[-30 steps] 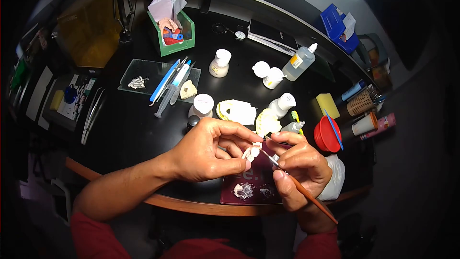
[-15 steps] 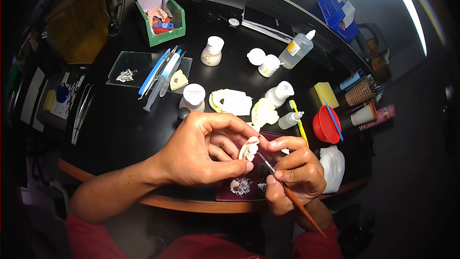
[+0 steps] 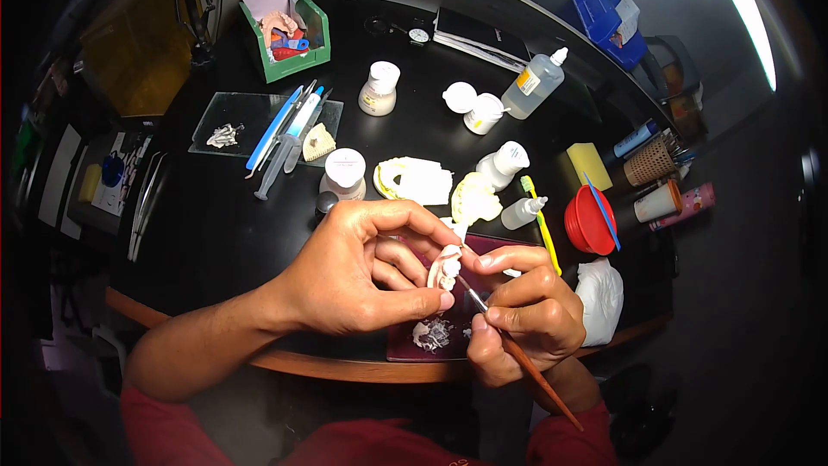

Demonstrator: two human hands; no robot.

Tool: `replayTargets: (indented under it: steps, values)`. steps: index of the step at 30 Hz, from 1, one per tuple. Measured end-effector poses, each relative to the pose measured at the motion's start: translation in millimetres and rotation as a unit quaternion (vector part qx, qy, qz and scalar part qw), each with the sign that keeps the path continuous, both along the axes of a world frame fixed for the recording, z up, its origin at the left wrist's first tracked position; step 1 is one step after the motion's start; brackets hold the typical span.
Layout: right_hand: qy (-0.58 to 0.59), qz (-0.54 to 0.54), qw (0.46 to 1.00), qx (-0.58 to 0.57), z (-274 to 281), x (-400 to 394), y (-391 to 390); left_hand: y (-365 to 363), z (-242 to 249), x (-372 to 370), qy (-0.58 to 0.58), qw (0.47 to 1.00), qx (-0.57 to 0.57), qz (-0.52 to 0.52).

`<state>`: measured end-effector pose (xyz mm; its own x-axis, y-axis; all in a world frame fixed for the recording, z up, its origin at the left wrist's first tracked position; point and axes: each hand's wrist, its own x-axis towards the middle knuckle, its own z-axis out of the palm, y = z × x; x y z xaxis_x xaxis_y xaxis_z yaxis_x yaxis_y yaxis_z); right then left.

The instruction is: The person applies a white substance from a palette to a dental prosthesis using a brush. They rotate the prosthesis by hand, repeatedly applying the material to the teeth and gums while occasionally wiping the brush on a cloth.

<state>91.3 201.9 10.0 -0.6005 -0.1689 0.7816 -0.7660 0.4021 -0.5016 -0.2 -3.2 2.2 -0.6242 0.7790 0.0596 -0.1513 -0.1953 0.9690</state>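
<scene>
**Brush on a small dental piece**

Jars [image 3: 345, 168], bottles [image 3: 535, 85] and a red bowl [image 3: 589, 221] crowd the black table [image 3: 216, 224] above. At centre, the left hand [image 3: 354, 272] pinches a pale, pinkish-white dental piece [image 3: 446, 266]; the right hand [image 3: 522, 315] grips a brush [image 3: 517, 354], tip touching it.

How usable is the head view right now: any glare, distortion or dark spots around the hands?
Head view: strong fisheye bend with black, vignetted corners; the strip light top right blows out; the left hand, right hand and the small white piece are evenly lit and fairly sharp; the black tabletop swallows shadow detail.
</scene>
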Motion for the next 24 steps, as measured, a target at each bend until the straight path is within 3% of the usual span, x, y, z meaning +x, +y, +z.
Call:
replayTargets:
  steps: [24]
  values:
    - [-0.02,0.009,0.999,-0.028,0,1,10,-1,-9,-3,0.019,0.999,0.021,-0.025]
